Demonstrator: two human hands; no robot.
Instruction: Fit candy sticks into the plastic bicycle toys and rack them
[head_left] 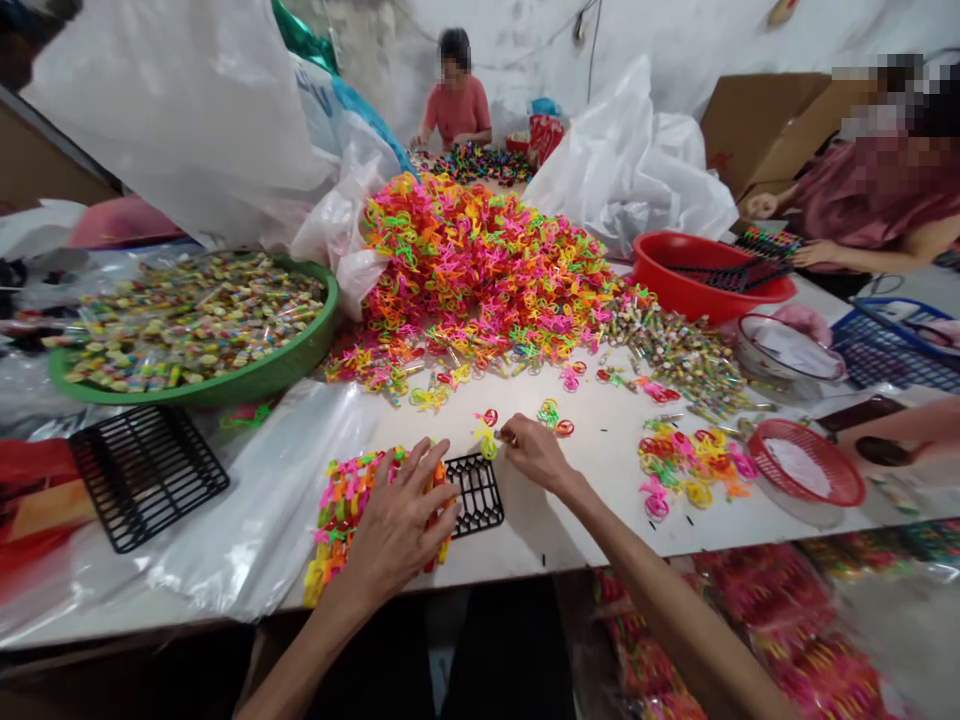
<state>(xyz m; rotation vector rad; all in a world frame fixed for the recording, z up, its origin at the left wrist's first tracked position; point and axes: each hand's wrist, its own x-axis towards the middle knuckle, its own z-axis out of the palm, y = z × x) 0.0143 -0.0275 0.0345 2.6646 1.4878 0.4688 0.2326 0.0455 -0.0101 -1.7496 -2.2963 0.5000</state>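
My left hand (401,525) lies flat with spread fingers on a black plastic grid (476,495) that is mostly filled with rows of small neon plastic toys (341,505). My right hand (532,450) is pinched on a small yellow toy piece (487,440) just above the grid's bare far corner. A few loose toy pieces (555,415) lie on the white table beyond the fingers. A large heap of the same neon pieces (480,270) rises further back.
A green tray of wrapped candy tubes (191,320) and an empty black grid (146,475) sit at left on clear plastic sheeting. A red basin (705,275), a small red basket (806,460) and loose candy tubes (686,355) lie at right. Two other people work across the table.
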